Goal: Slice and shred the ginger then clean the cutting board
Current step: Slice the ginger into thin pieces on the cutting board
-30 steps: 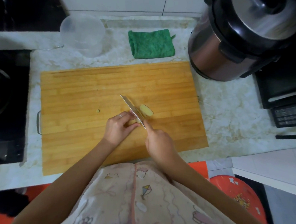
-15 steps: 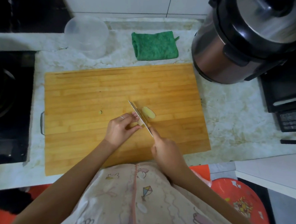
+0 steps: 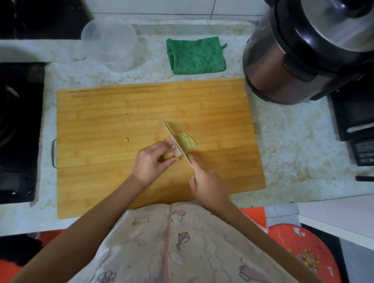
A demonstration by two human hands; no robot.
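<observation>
We note rectangular wooden cutting board [image 3: 114, 113] on marbled counter. Left hand [image 3: 152, 163], fingers curled, pinches pale ginger chunk [image 3: 177, 152] mid-board, fingertips just beside blade. Thin steel knife [image 3: 174, 138] stands edge-down across chunk; yellow cut slices [image 3: 187, 141] lie against its right side. Right hand [image 3: 206, 184] closed round handle, mostly hidden. Our worry: short chunk gives little grip; if it rolls or blade skids, fingertips get nicked. Folded green cloth [image 3: 196, 55] waits behind board.

A marble counter [image 3: 291, 139] is backed by a white tiled wall [image 3: 162, 2]; a black stove [image 3: 12, 134] is set at left.
</observation>
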